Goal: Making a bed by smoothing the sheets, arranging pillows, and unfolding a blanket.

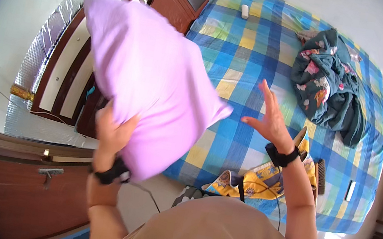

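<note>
A pillow in a lilac pillowcase (157, 76) hangs in the air, tilted and a little blurred, between me and the headboard side of the bed. My left hand (116, 130) grips its near left edge. Apart from the pillow, my right hand (269, 116) is raised over the bed with its fingers spread and nothing in it. Under both lies a mattress with a blue, yellow and white checked sheet (235, 77); the pillow hides part of its left side. Both wrists wear black bands.
A crumpled dark green floral cloth (329, 81) lies at the bed's far right. Near my right forearm are a yellow patterned cloth bag (260, 181) and a bed brush (321, 177). A white cylinder (244, 11) rests at the back. Brown wooden furniture (29, 191) stands at left.
</note>
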The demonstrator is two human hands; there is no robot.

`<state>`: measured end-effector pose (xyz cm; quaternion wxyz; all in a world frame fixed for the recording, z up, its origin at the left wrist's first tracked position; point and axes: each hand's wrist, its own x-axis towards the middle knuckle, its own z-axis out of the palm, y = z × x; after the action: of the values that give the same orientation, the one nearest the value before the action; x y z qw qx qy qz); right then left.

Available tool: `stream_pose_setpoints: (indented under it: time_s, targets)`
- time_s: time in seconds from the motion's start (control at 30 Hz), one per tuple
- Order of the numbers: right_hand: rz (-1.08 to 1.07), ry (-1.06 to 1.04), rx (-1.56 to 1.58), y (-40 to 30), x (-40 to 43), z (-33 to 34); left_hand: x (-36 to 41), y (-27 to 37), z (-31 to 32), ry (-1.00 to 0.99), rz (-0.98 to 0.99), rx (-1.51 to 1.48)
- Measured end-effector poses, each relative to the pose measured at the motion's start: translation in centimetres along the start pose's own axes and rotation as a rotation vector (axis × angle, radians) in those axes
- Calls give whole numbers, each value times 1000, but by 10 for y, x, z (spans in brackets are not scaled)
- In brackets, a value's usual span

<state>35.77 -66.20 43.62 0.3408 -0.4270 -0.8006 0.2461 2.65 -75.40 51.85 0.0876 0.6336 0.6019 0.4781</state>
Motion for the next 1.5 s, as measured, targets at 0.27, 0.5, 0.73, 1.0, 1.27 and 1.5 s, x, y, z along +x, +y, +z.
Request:
stream_pose_setpoints:
  time_s: [0.27,0.5,0.73,1.0,1.27,1.5]
  targets:
    - [-113,-4,654,28,-17,82,-5,169,-93,-863,608,571]
    - [130,-156,955,20,-145,90,11,179,-53,-1008,572,589]
    - [385,307,756,73,-103,66,113,143,23,-771,744,717]
    - [1016,92,12,276,-155,126,33,-65,94,-489,75,371]
    - [1180,48,51,306,-178,158,-184,-257,215,-622,-897,54]
    - [1038,248,707,293,-92,175,-178,-306,287,-312,-666,-46]
